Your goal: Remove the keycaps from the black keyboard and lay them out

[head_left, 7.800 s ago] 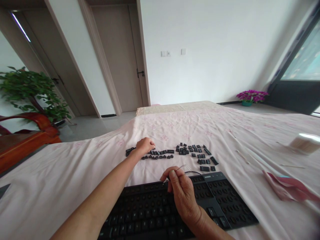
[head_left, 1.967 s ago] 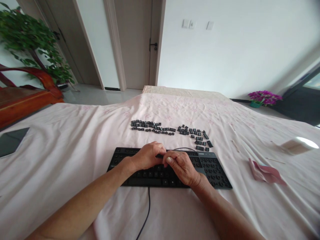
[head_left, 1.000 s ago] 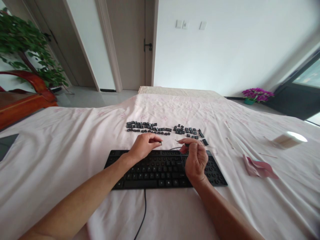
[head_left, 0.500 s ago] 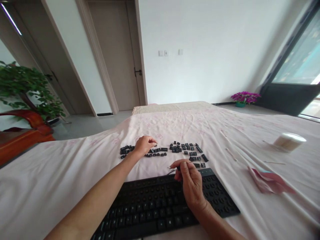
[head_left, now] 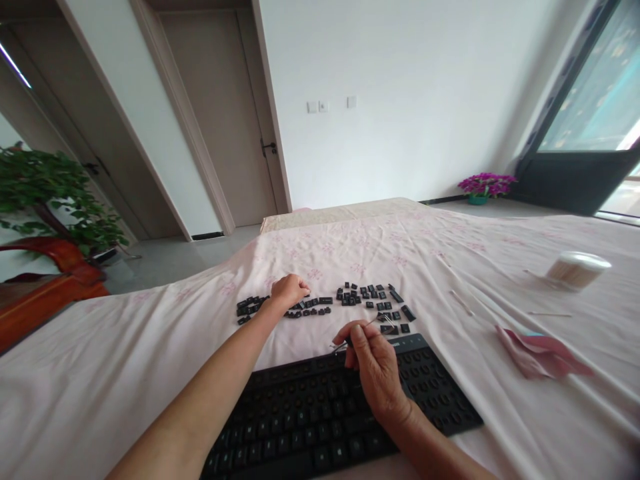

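Left hand [head_left: 289,292] out past far edge of long black plastic keyboard [head_left: 285,420], at left group of small loose black keycaps [head_left: 310,304] on pale pink floral cloth [head_left: 425,260]. Fingertips turned away: we can't tell if apart or closed on keycap. Right hand [head_left: 373,363] clamps thin wire tool with dark grip [head_left: 349,341] above keyboard's far side. Relation we flag: keycap rows lie beyond keyboard, roughly parallel to its long axis; left hand nearer left group, right hand nearer keyboard.

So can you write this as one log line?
left hand: at loose keycaps | right hand: holding wire tool | keyboard: some keycaps off
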### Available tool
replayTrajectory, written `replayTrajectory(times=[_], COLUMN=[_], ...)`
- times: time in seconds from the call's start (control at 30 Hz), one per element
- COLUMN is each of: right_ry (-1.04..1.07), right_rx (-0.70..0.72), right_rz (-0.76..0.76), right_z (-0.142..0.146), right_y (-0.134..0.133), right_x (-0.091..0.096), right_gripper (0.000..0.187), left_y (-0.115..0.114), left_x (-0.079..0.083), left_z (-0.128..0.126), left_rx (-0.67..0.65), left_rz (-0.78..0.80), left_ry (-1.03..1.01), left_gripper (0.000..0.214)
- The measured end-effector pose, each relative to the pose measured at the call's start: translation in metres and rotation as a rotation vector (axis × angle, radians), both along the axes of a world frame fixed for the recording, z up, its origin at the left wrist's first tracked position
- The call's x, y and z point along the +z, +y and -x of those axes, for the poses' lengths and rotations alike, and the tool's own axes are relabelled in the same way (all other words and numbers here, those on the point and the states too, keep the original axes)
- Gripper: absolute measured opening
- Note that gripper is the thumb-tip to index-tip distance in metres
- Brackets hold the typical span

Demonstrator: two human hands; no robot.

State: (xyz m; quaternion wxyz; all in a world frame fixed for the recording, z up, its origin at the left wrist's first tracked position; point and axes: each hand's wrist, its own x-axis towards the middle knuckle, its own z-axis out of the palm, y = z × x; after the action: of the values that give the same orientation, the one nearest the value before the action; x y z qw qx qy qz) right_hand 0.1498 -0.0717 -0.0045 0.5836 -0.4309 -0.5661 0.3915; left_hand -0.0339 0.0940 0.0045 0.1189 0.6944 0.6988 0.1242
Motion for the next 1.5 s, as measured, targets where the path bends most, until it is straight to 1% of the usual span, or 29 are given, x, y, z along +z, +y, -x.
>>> replayTrajectory(times=[0.2, 0.33, 0.4, 0.5, 0.57, 0.63, 0.7, 0.73, 0.8, 0.87, 0.97, 1.03, 1.1, 1.17, 1.33, 1.4, 1.5], right_ry=[0.000, 0.002, -0.007, -0.050, -0.103, -0.161, -0.199, -0.212, -0.236, -0.262, -0.294, -0.326, -0.369, -0.417, -0.547, -0.537, -0.435], right_rx=[0.016, 0.022, 0.055, 0.153, 0.216, 0.273, 0.324, 0.347, 0.379, 0.406, 0.455, 0.486, 0.515, 0.540, 0.605, 0.594, 0.537], right_rz=[0.008, -0.004, -0.015, -0.029, -0.042, -0.062, -0.078, -0.083, -0.089, -0.100, -0.138, -0.166, -0.177, -0.184, -0.238, -0.237, -0.224], right_z=[0.000, -0.001, -0.003, -0.005, -0.006, -0.007, -0.009, -0.009, -0.010, -0.010, -0.008, -0.007, -0.006, -0.005, -0.002, -0.002, -0.003], right_y=[0.001, -0.001, -0.003, -0.007, -0.009, -0.011, -0.013, -0.013, -0.015, -0.016, -0.017, -0.017, -0.017, -0.016, -0.012, -0.012, -0.015], right_x=[-0.002, 0.000, 0.003, 0.007, 0.011, 0.014, 0.016, 0.018, 0.020, 0.021, 0.020, 0.019, 0.017, 0.016, 0.011, 0.009, 0.005], right_gripper=[0.040, 0.041, 0.041, 0.041, 0.041, 0.042, 0.042, 0.043, 0.044, 0.044, 0.044, 0.044, 0.044, 0.043, 0.044, 0.045, 0.044], left_y=[0.003, 0.001, -0.002, -0.010, -0.021, -0.039, -0.064, -0.078, -0.106, -0.130, -0.153, -0.161, -0.165, -0.167, -0.167, -0.168, -0.168], left_x=[-0.006, -0.006, -0.003, 0.002, 0.007, 0.012, 0.017, 0.020, 0.024, 0.027, 0.027, 0.024, 0.019, 0.012, -0.001, -0.003, -0.005], left_z=[0.001, 0.002, 0.002, 0.002, 0.003, 0.004, 0.004, 0.005, 0.005, 0.005, 0.004, 0.003, 0.001, -0.001, -0.005, -0.005, -0.006], left_rx=[0.015, 0.002, -0.014, -0.034, -0.045, -0.109, -0.244, -0.314, -0.410, -0.472, -0.538, -0.609, -0.683, -0.719, -0.713, -0.714, -0.719], left_rz=[-0.022, -0.051, -0.067, -0.105, -0.135, -0.178, -0.219, -0.215, -0.159, -0.057, 0.062, 0.077, 0.053, 0.011, -0.085, -0.106, -0.132], left_ry=[0.047, 0.058, 0.049, 0.017, -0.017, -0.107, -0.266, -0.339, -0.431, -0.475, -0.494, -0.476, -0.453, -0.433, -0.360, -0.353, -0.344], left_gripper=[0.013, 0.013, 0.015, 0.019, 0.024, 0.025, 0.024, 0.022, 0.020, 0.017, 0.015, 0.012, 0.007, 0.009, 0.010, 0.010, 0.015])
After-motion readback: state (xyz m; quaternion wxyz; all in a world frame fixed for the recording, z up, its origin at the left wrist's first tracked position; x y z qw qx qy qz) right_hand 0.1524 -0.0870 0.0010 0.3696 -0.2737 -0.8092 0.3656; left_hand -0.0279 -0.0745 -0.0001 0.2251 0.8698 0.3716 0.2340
